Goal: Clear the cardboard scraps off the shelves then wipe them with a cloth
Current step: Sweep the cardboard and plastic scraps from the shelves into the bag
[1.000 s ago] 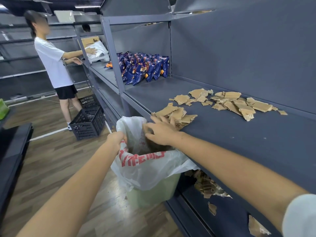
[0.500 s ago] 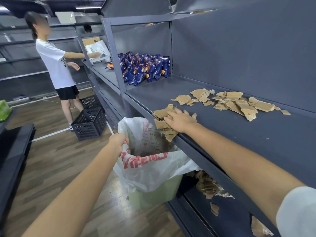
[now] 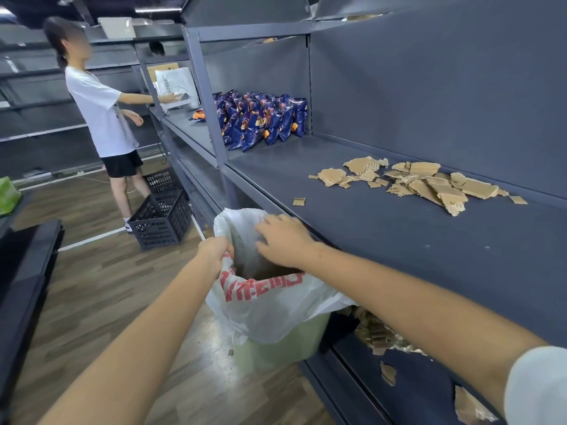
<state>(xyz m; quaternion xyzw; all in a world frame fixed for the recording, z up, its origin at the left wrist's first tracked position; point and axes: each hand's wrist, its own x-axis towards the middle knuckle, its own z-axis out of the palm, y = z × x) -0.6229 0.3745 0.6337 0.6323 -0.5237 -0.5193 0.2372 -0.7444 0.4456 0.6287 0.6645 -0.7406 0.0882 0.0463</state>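
A heap of brown cardboard scraps (image 3: 426, 182) lies at the back of the grey shelf (image 3: 399, 240), and one small scrap (image 3: 299, 201) sits alone nearer the front. My left hand (image 3: 214, 251) grips the rim of the white plastic bag (image 3: 270, 305) lining a pale green bin (image 3: 276, 348) that stands against the shelf edge. Over the bag's mouth hovers my right hand (image 3: 283, 240), fingers spread and holding nothing. More scraps (image 3: 377, 332) lie on the lower shelf beneath. No cloth is in sight.
Blue snack bags (image 3: 264, 121) stand in the adjoining shelf bay to the left. A person in a white shirt (image 3: 101, 118) reaches to the far shelf, with black crates (image 3: 159, 220) on the wooden floor beside them. A dark counter (image 3: 27, 271) runs along the left.
My right hand swept the front pile of scraps off the shelf edge into the bag; that pile is gone from the shelf. The left hand kept hold of the bag rim.
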